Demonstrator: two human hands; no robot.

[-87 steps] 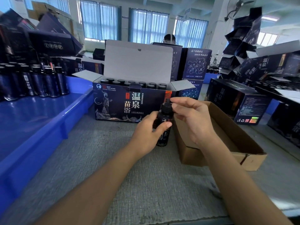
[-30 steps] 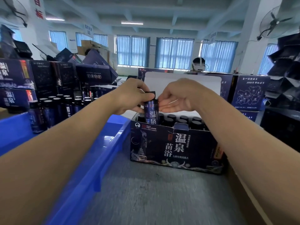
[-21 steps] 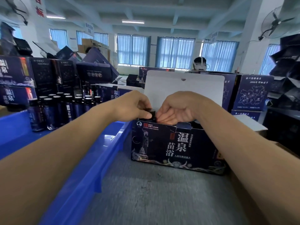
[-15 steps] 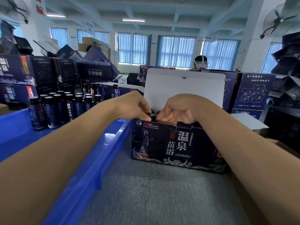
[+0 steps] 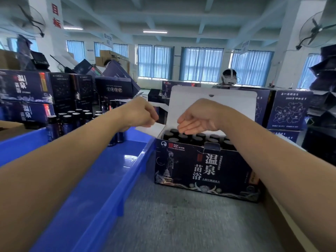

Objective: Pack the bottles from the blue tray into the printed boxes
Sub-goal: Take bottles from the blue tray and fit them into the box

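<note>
The open printed box (image 5: 205, 170) stands on the grey table, its white lid (image 5: 209, 106) raised at the back. Black-capped bottles (image 5: 183, 137) fill it in rows. My right hand (image 5: 198, 120) hovers just above the caps, fingers straight and holding nothing. My left hand (image 5: 141, 113) is curled into a loose fist at the box's left side flap (image 5: 148, 127); whether it touches the flap is unclear. The blue tray (image 5: 109, 179) lies to the left, with several dark bottles (image 5: 72, 120) standing at its far end.
A brown cardboard box (image 5: 283, 224) sits at the right edge. Stacks of closed printed boxes rise on the left (image 5: 23, 88) and at the back right (image 5: 289, 110). A person wearing a headset (image 5: 229, 79) is behind the open box.
The bottle held by both hands went down into the box and was let go. My left hand moved left to the side flap; my right hand opened above the caps.
</note>
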